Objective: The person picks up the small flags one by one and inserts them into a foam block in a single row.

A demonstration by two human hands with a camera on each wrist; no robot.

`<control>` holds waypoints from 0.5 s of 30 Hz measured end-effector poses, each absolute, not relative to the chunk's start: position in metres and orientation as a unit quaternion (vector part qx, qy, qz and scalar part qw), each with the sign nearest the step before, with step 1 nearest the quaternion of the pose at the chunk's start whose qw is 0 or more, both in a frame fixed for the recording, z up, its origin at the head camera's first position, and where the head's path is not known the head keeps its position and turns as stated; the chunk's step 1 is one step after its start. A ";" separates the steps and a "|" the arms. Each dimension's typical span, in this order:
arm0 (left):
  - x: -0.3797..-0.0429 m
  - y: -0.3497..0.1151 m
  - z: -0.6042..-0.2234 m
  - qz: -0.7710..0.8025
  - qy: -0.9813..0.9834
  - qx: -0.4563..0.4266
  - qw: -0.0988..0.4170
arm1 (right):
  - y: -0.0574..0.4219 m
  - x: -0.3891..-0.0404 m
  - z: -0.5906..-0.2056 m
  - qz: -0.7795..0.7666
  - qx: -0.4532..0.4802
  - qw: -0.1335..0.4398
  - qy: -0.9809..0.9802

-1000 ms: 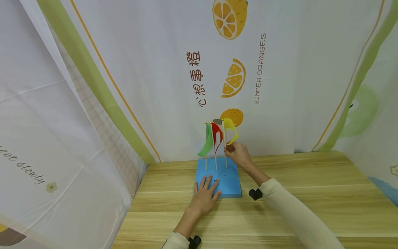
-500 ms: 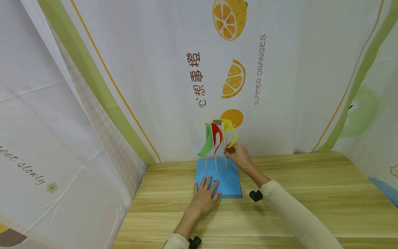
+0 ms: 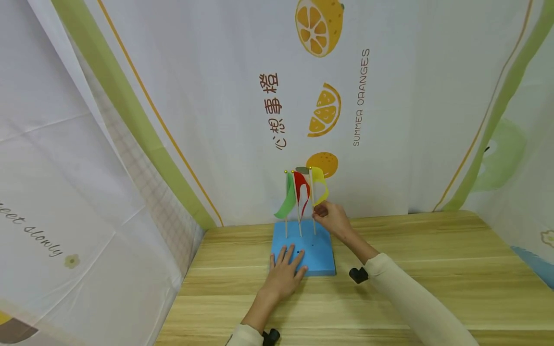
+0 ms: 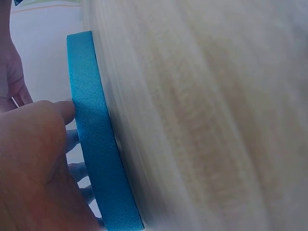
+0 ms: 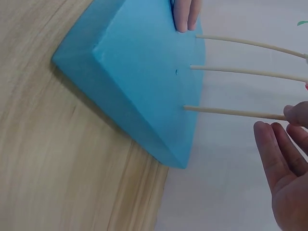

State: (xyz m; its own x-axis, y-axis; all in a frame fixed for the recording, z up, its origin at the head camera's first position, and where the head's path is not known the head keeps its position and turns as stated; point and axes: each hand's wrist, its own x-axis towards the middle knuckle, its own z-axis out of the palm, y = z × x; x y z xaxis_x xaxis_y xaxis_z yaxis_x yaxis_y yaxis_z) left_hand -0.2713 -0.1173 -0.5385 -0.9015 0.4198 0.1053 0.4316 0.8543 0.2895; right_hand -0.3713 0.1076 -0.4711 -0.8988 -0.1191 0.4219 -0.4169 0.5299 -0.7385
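A blue foam block (image 3: 320,264) lies on the table, and three thin wooden sticks with small paper flags stand in its far half. From left to right the flags are green (image 3: 286,204), red (image 3: 300,179) and yellow (image 3: 319,175). Between thumb and fingers, my right hand (image 3: 334,218) pinches the stick of the yellow flag; in the right wrist view this stick (image 5: 231,112) enters the foam. My left hand (image 3: 283,276) rests on the block's near left part, fingers spread. Small dark holes (image 3: 312,245) show in the foam near it.
The wood-grain table (image 3: 433,269) extends to both sides of the block. Behind it hangs a white cloth (image 3: 242,158) printed with oranges and writing, close to the flags. A black wrist device (image 3: 358,275) sits by the right cuff.
My right hand has slid slightly downward along the yellow flag's stick. That flag's loose end has shifted a little. My left hand has stayed in place on the foam.
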 end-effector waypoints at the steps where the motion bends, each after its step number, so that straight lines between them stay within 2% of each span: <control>1: -0.271 -0.117 -0.538 -0.154 -0.963 -0.220 0.016 | 0.109 -0.371 -0.472 0.459 0.154 0.160 -0.860; 15: -0.273 -0.120 -0.532 -0.134 -0.966 -0.220 0.008 | 0.150 -0.354 -0.482 0.450 0.152 0.154 -0.867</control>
